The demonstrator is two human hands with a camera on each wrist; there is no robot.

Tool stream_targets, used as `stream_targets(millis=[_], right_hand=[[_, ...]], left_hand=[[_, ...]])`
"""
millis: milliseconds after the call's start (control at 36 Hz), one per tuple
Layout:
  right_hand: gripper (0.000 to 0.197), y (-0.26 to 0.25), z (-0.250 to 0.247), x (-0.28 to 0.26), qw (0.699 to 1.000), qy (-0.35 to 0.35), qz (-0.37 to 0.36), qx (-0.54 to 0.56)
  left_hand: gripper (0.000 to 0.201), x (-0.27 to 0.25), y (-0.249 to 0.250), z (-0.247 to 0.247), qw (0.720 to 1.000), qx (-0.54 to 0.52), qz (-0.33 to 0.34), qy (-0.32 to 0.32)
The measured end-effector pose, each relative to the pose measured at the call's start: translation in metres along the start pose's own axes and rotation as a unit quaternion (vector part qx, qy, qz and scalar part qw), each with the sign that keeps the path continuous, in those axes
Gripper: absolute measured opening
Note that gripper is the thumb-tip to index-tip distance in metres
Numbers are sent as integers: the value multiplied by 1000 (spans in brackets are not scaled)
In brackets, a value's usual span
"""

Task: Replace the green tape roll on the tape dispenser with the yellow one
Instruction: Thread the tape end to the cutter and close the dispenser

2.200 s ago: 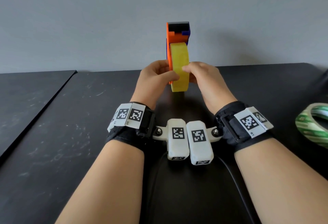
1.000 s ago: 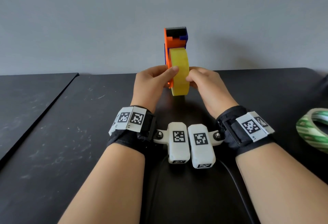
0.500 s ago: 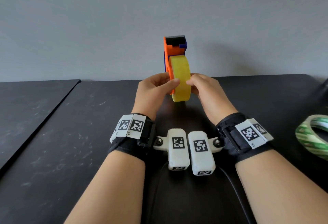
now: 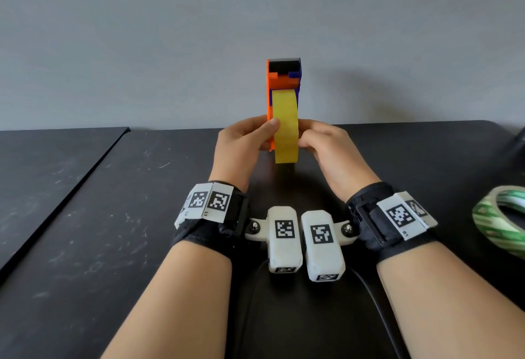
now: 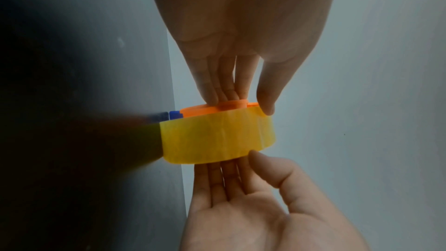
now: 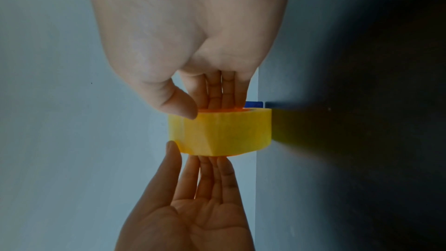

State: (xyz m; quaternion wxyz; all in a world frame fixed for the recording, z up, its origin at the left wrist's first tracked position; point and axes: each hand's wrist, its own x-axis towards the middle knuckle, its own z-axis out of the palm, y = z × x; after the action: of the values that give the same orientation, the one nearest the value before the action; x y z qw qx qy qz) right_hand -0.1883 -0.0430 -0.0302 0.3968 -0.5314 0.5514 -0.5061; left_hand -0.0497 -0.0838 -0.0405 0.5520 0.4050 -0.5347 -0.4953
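The orange and blue tape dispenser (image 4: 281, 80) stands upright at the middle of the black table (image 4: 113, 216), cutter end up. The yellow tape roll (image 4: 285, 125) sits on its hub, lower rim at the table. My left hand (image 4: 255, 137) holds the orange side plate (image 5: 205, 111) with its fingers, its thumb on the roll's face. From the right, my right hand (image 4: 321, 145) grips the roll (image 6: 222, 133), fingers against its open side and thumb on the rim. The green striped tape roll (image 4: 494, 225) lies flat at the right edge, apart from both hands.
A grey wall rises just behind the dispenser. A second dark panel (image 4: 42, 174) adjoins the table on the left, with a seam between them. Black cables run from the wrist cameras toward me.
Both hands have stayed on the dispenser and the yellow roll. The left thumb has shifted a little on the roll's face, and the dispenser has moved only slightly.
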Motion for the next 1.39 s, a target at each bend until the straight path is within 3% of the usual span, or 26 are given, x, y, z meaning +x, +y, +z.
stream_targets(millis=[306, 528, 667, 861, 1000, 1166, 1389], right_hand=[[34, 8, -1, 5, 1000, -8, -17, -9], [31, 8, -1, 5, 1000, -8, -27, 3], [47, 11, -3, 13, 999, 11, 9, 46], [51, 13, -2, 12, 998, 10, 7, 57], [40, 13, -3, 10, 997, 20, 6, 76], [48, 11, -3, 8, 996, 26, 0, 84], [32, 3, -5, 2, 998, 38, -4, 46]], left_hand=[[10, 1, 0, 1, 1000, -4, -3, 1], [18, 0, -1, -1, 1000, -8, 0, -12], [20, -2, -1, 1, 1000, 10, 4, -25], [15, -1, -2, 0, 1000, -11, -5, -11], [15, -2, -1, 1, 1000, -3, -4, -12], [20, -7, 2, 1, 1000, -10, -14, -20], [19, -15, 15, 2, 999, 20, -27, -24]])
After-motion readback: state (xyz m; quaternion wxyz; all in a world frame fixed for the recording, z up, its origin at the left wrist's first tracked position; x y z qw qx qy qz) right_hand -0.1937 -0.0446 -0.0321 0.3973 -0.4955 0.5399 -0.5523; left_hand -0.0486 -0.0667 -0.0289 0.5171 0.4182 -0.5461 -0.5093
